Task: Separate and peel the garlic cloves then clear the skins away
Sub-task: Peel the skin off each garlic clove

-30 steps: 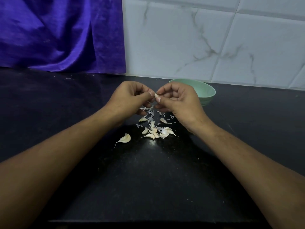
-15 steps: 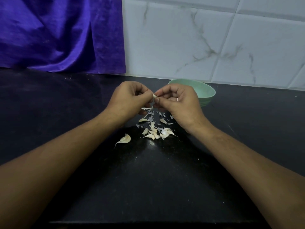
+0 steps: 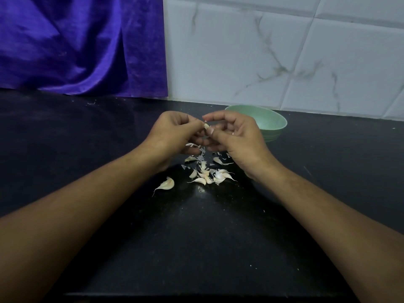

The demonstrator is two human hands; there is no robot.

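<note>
Over the skins (image 3: 200, 158), your left hand (image 3: 175, 133) and right hand (image 3: 237, 135) pinch one garlic clove (image 3: 206, 126), now pulled slightly apart: peeling continues.

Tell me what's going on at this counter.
A person is peeling garlic over a black counter. The left hand and right hand pinch one garlic clove between them, above a pile of cloves and skin scraps. A lone clove lies left of the pile, and a green bowl sits behind the right hand.
</note>
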